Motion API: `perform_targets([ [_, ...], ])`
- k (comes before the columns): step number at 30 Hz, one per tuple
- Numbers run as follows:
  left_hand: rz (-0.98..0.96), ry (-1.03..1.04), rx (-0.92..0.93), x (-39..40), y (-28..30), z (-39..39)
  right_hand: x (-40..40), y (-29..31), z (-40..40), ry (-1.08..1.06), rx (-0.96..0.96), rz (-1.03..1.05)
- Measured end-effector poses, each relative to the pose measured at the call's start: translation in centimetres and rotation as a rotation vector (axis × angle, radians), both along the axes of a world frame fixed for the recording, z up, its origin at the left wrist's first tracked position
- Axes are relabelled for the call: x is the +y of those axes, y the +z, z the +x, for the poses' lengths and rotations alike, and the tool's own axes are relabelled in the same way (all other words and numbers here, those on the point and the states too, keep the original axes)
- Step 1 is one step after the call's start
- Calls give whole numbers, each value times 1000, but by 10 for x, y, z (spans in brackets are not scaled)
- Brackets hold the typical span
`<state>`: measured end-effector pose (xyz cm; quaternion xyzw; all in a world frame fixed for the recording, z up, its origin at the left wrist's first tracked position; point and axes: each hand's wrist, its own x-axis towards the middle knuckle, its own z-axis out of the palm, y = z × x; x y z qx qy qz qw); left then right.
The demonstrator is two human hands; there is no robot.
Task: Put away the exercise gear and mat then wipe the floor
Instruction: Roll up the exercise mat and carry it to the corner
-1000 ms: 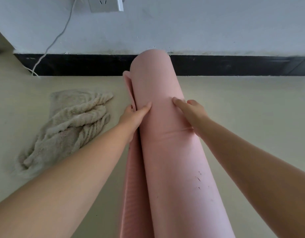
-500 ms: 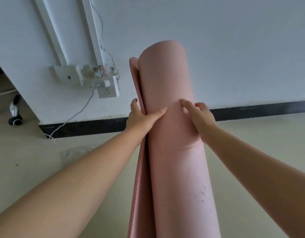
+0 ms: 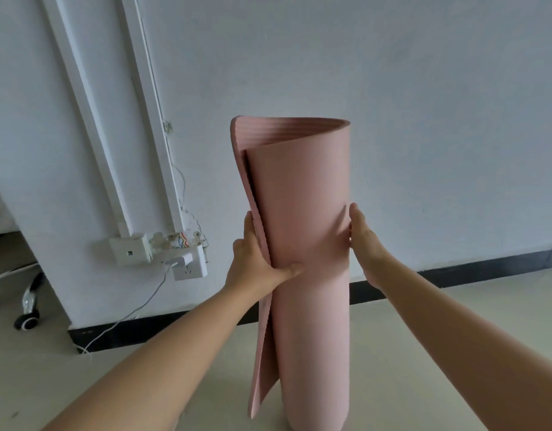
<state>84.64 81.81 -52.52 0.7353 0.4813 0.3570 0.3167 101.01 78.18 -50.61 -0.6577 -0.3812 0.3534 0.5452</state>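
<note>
The rolled pink exercise mat [image 3: 309,188] stands upright in the middle of the head view, its lower end near the beige floor [image 3: 439,353]. Its loose outer flap hangs open along the left side. My left hand [image 3: 256,262] grips the roll at mid-height from the left, thumb pressed across the front and fingers round the flap edge. My right hand [image 3: 361,241] holds the opposite side, fingers wrapped behind the roll. The cloth seen a moment ago is out of view.
A white wall [image 3: 424,119] with a black skirting board [image 3: 455,272] stands just behind the mat. On the left are a white conduit, a wall socket [image 3: 189,265] with a trailing cable [image 3: 125,321], and an office chair's wheel [image 3: 27,321].
The mat has been lifted from lying flat on the floor to standing upright, both hands staying on its sides. The view rose from the floor to the wall, and the cloth left the frame.
</note>
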Motion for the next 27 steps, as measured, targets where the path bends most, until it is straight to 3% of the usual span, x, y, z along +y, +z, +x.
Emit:
perform_targets([
  [3,-17,-2,-103,11,13,5,6,5,14,12,11,55],
  [7,25,-51,-218,18,42,12,3,40,36,-16,290,334],
  [9,69,-64,-256,25,56,15,4,62,48,-3,286,325],
  [11,68,5,-267,33,74,21,8,85,58,31,135,225],
  [14,-69,132,-207,49,100,30,14,113,58,72,-262,-34],
  [18,-316,-13,36,54,134,33,19,138,51,139,-704,-400],
  [20,-333,-55,210,53,141,38,21,138,47,175,-847,-534],
  [23,-238,-70,443,50,133,49,21,124,44,205,-947,-662],
  [27,-240,-107,504,45,124,53,18,110,52,158,-927,-606],
])
